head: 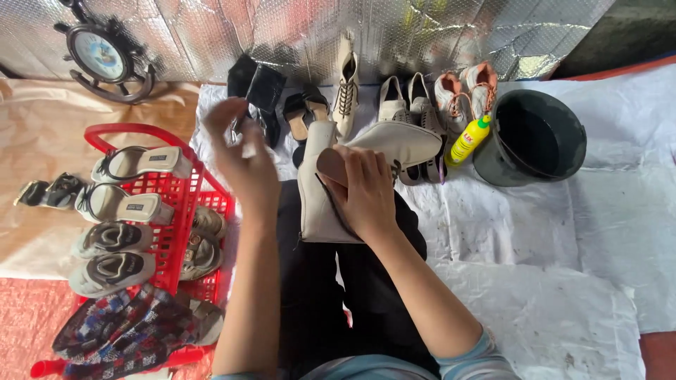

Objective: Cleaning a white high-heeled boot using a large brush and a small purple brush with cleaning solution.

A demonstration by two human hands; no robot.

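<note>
Head-worn view, steeply downward (close overhead)

Tight ahead and left of the grip, open to the right

Beyond the held white boot (pixel 331 190), a row of shoes (pixel 394 98), a yellow bottle (pixel 468 141) and a dark bucket (pixel 535 137) block the way; a red basket (pixel 176 211) crowds the left; bare white sheeting (pixel 549 281) lies free rightward.

Cream-white boot (pixel 331 190) with a tan-brown inner lining. Red plastic basket (pixel 179 204), open grid pattern. Beige and grey shoes (pixel 113 253) along its rim. Checked cloth (pixel 127 331) in red, navy and white. Dark grey bucket (pixel 535 137). Yellow bottle (pixel 468 141) with a green cap. White sneakers (pixel 465 88) with orange-pink trim. Black boots (pixel 257 91). Silver quilted foil wall (pixel 394 28). White floor sheet (pixel 563 267), speckled with dark marks; tan paper (pixel 35 141) at left. Light blue striped sleeve (pixel 479 362).
</note>
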